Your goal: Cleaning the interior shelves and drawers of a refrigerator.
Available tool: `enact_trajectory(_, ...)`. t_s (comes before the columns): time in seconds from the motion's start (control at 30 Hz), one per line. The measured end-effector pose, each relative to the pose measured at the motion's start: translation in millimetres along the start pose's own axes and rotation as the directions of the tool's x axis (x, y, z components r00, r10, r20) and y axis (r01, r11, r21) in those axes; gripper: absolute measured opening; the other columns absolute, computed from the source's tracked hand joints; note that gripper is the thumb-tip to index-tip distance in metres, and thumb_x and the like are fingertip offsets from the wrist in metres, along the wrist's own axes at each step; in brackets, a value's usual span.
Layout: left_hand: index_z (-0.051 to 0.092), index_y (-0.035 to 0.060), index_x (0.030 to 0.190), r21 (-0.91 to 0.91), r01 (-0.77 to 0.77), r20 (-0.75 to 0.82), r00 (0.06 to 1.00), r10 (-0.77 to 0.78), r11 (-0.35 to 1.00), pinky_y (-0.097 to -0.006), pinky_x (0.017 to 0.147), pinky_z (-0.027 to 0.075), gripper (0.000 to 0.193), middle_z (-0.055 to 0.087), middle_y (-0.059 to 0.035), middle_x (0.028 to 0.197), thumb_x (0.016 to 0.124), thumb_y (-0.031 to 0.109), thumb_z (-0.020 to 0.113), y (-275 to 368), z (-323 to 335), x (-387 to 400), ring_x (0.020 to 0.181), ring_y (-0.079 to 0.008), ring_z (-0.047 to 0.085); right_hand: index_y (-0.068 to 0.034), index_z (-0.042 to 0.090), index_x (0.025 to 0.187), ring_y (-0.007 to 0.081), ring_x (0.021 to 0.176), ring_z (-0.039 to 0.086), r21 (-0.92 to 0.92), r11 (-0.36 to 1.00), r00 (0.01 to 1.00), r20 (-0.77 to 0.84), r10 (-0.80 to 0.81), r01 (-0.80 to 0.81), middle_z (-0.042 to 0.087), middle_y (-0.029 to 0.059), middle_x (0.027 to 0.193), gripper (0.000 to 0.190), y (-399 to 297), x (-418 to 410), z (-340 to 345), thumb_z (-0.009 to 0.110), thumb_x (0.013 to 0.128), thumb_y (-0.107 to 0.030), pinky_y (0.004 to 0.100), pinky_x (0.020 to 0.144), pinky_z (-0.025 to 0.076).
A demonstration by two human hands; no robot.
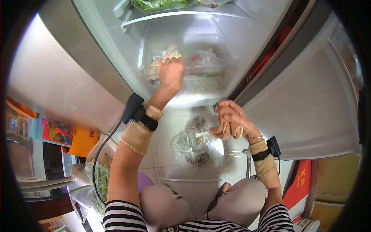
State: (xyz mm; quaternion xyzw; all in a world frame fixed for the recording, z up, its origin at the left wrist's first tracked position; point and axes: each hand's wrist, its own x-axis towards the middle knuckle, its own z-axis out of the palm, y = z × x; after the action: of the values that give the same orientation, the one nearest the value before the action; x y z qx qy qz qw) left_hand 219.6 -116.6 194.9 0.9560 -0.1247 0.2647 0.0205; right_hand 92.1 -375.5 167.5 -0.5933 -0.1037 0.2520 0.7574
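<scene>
My left hand [171, 74] reaches into the open refrigerator, fingers curled over the front rim of a clear plastic drawer [204, 70]. Its fingertips are hidden behind the knuckles. Just past them, a plastic bag with pale contents [174, 53] lies inside the drawer, and a second clear bag [207, 55] with a red patch sits to its right. My right hand [239, 116] grips a crumpled brownish-pink cloth [226, 123], held in the air near the lower edge of the right refrigerator door [304, 110].
Clear plastic bags of produce [192, 145] lie on the tiled floor between my knees and the refrigerator. Bagged greens [162, 4] rest on the shelf above [185, 15]. The left door [66, 66] stands open. More bagged greens [100, 177] are at my left, near a purple basin [145, 181].
</scene>
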Motion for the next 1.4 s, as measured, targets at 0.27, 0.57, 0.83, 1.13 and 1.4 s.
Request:
enact_trajectory(0.27, 0.060, 0.0071, 0.084, -0.023, -0.060, -0.051, 0.997, 0.059, 0.998, -0.0420, 0.075, 0.040, 0.019, 0.063, -0.0100, 0.084, 0.066, 0.000, 0.063, -3, -7, -4, 0.084, -0.0261, 0.060, 0.007, 0.046, 0.120, 0.0228, 0.098, 0.059, 0.242, 0.969, 0.972, -0.234, 0.008, 0.050, 0.059, 0.0154, 0.109, 0.053, 11, 85, -22, 0.061, 0.088, -0.033, 0.0327, 0.086, 0.051)
enact_trajectory(0.57, 0.056, 0.0088, 0.077, -0.068, -0.130, -0.164, 0.979, 0.117, 0.989, -0.0391, 0.067, 0.038, 0.017, 0.058, -0.0074, 0.075, 0.063, 0.001, 0.061, -3, -11, -23, 0.076, -0.0251, 0.058, 0.002, 0.057, 0.098, 0.0199, 0.082, 0.062, 0.147, 0.987, 0.947, -0.321, -0.014, 0.064, 0.062, 0.0101, 0.091, 0.033, 18, 80, -9, 0.060, 0.088, -0.030, 0.0315, 0.071, 0.052)
enact_trajectory(0.83, 0.054, 0.0088, 0.077, -0.058, -0.151, -0.113, 0.983, 0.144, 0.987, -0.0379, 0.064, 0.039, 0.017, 0.056, -0.0064, 0.073, 0.062, 0.004, 0.061, 7, -29, -43, 0.074, -0.0237, 0.056, -0.001, 0.052, 0.109, 0.0280, 0.076, 0.062, -0.905, 0.414, 0.688, -0.238, -0.686, 0.100, 0.057, 0.0148, 0.098, 0.040, -27, 41, 16, 0.067, 0.073, -0.014, 0.0345, 0.072, 0.050)
enact_trajectory(1.13, 0.055, 0.0088, 0.078, -0.086, -0.162, -0.093, 0.984, 0.154, 0.983, -0.0371, 0.065, 0.041, 0.024, 0.056, -0.0065, 0.074, 0.057, 0.005, 0.066, 4, -30, -42, 0.074, -0.0235, 0.057, -0.008, 0.049, 0.111, 0.0326, 0.071, 0.062, -0.979, -0.023, 0.820, -0.157, -0.550, -0.203, 0.052, 0.0117, 0.110, 0.044, -62, 62, 32, 0.067, 0.071, -0.008, 0.0414, 0.059, 0.051)
enact_trajectory(1.4, 0.055, 0.0087, 0.076, -0.095, -0.179, -0.122, 0.978, 0.167, 0.979, -0.0366, 0.066, 0.042, 0.017, 0.057, -0.0061, 0.074, 0.061, 0.006, 0.063, 0, -36, -55, 0.074, -0.0227, 0.057, -0.006, 0.052, 0.094, 0.0319, 0.059, 0.062, -0.961, -0.107, 0.777, -0.138, -0.614, -0.255, 0.055, 0.0111, 0.099, 0.025, -49, 62, 38, 0.063, 0.073, -0.012, 0.0416, 0.052, 0.052)
